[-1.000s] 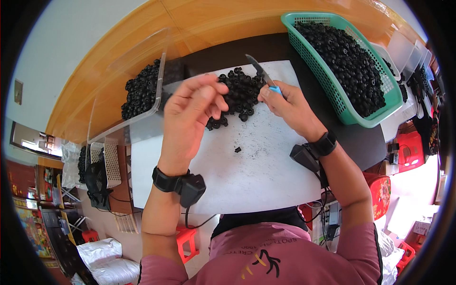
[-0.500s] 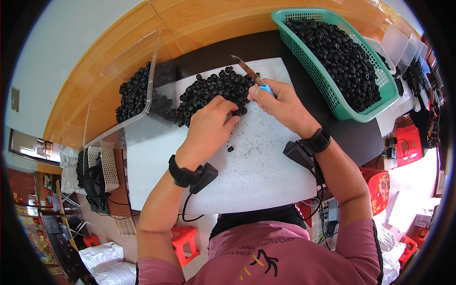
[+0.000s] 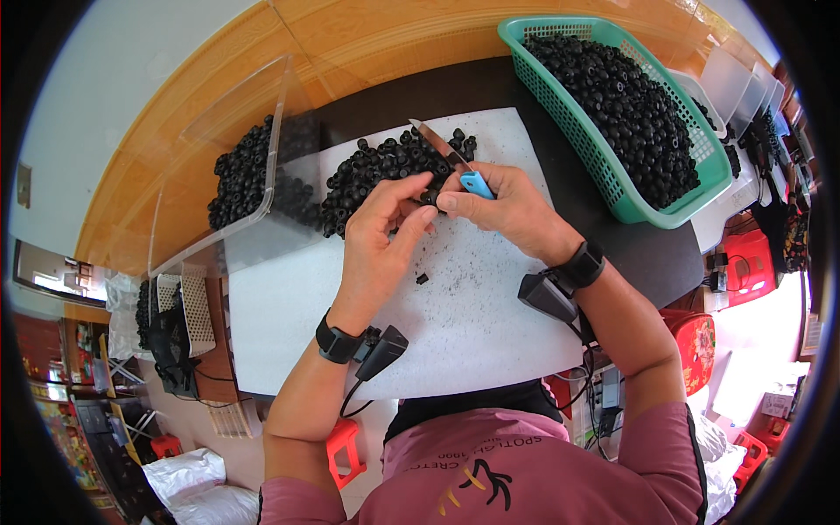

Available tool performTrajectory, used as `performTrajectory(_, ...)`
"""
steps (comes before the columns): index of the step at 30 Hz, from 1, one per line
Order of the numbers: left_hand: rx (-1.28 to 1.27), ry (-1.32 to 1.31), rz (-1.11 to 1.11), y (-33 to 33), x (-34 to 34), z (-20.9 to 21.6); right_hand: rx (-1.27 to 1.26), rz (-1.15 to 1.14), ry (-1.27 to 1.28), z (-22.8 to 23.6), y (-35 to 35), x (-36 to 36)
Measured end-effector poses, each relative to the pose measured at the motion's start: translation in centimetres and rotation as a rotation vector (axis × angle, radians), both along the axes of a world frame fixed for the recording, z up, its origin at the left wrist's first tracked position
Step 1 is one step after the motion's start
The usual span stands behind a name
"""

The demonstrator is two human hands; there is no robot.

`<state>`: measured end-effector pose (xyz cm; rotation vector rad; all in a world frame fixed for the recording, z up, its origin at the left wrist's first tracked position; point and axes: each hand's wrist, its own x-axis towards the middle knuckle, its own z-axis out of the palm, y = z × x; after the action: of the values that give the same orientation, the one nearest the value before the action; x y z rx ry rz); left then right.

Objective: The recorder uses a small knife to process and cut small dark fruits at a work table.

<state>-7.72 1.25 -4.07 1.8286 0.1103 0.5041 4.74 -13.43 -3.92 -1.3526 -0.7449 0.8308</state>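
Both hands (image 3: 455, 219) apparently pinching fruit (image 3: 429, 198)

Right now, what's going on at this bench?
A person sits at a white cutting sheet working through small black ring-shaped pieces. The right hand grips a blue-handled knife, blade pointing away. The left hand pinches one black piece up against it. A loose pile lies just beyond the hands, a clear bin on the left holds more, and a green basket on the right is full of them.
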Motion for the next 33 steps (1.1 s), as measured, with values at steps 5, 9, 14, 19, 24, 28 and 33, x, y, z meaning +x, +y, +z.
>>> performTrajectory(5, -0.179, 0.068, 0.008, 0.2, -0.2, -0.5, -0.024, -0.028, -0.046, -0.1, 0.1, -0.2)
performTrajectory(9, -0.172, -0.011, -0.01, 0.2, -0.1, -0.8, -0.046, -0.019, -0.031, 0.1, 0.2, -0.3)
performTrajectory(14, -0.199, 0.044, -0.045, 0.3, -0.2, -0.4, -0.11, 0.007, -0.016, -0.1, 0.2, -0.1)
performTrajectory(19, -0.196, 0.031, -0.085, 0.5, -0.4, -0.7, -0.134, 0.013, -0.051, 0.2, 0.1, -0.2)
performTrajectory(24, -0.229, 0.083, -0.101, 0.8, -0.5, -0.8, -0.134, 0.011, -0.069, 0.0, 0.3, -0.3)
performTrajectory(28, -0.267, 0.084, -0.119, 1.2, -0.5, -1.2, -0.134, 0.017, -0.089, -0.2, 0.4, -0.3)
performTrajectory(33, -0.405, 0.022, -0.165, 1.7, -0.2, -1.6, -0.096, -0.03, -0.28, -0.8, 0.1, 0.2)
